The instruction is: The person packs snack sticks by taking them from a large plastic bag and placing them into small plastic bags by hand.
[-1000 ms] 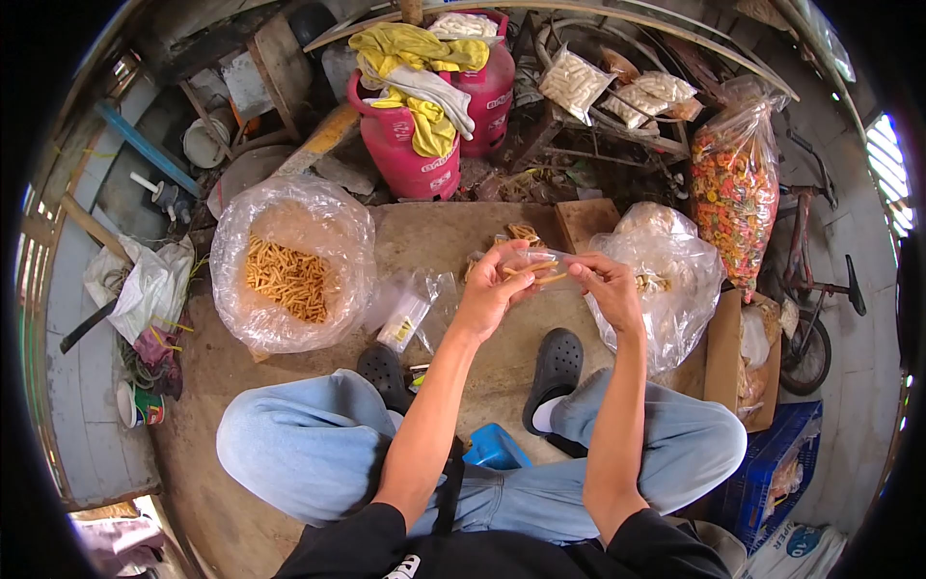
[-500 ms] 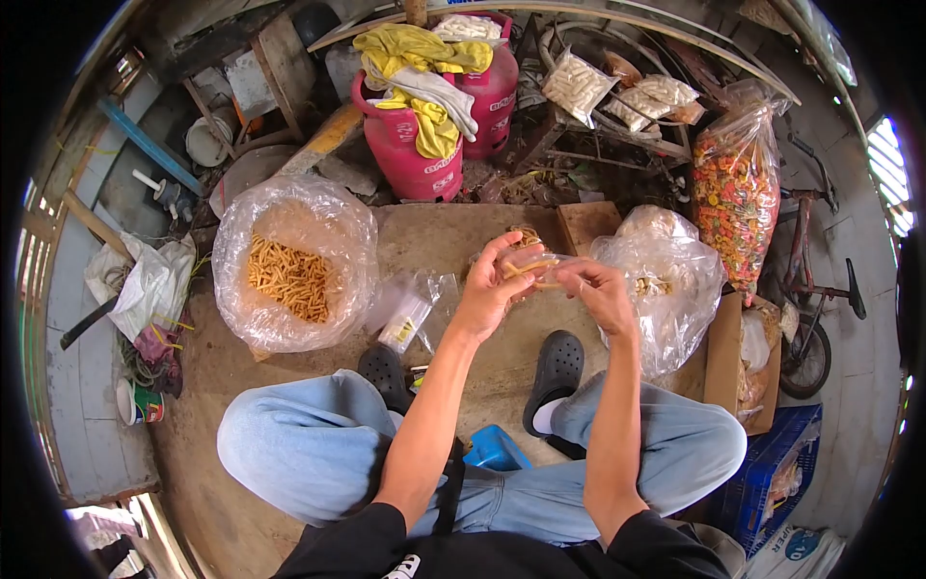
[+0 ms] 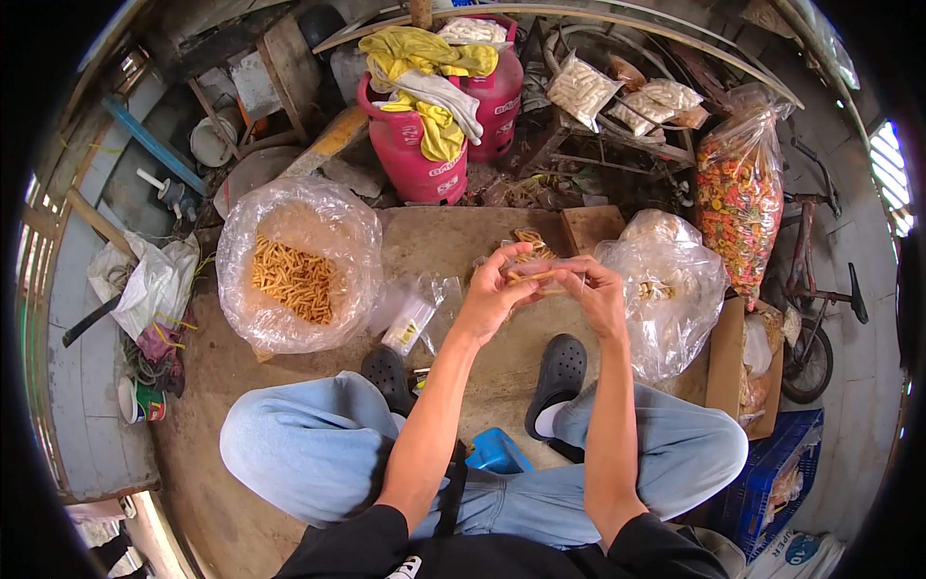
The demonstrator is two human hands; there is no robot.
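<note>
Both hands are raised over the floor mat, holding a small clear plastic bag (image 3: 532, 271) with brown snack sticks in it. My left hand (image 3: 488, 294) has its fingers and thumb closed on the bag's left side. On the other side, my right hand (image 3: 600, 293) pinches its end. Just beyond lie more small packs of brown snack sticks (image 3: 531, 241), partly hidden by the fingers. To the left is a large open plastic bag (image 3: 362, 270) with a heap of loose snack sticks (image 3: 291, 280). Flat empty-looking plastic sachets (image 3: 408, 323) lie between it and my left arm.
A big crumpled clear bag (image 3: 680, 333) sits right of my right hand, near a cardboard box (image 3: 725, 372). Pink gas cylinders (image 3: 415, 159) stand behind the mat. A tall bag of colourful snacks (image 3: 741, 198) and a bicycle (image 3: 805, 289) are at the right. A blue scoop-like object (image 3: 497, 452) lies between my legs.
The right hand's fingers have shifted a little and the small bag now looks flatter and more level between both hands. The whole view has moved slightly.
</note>
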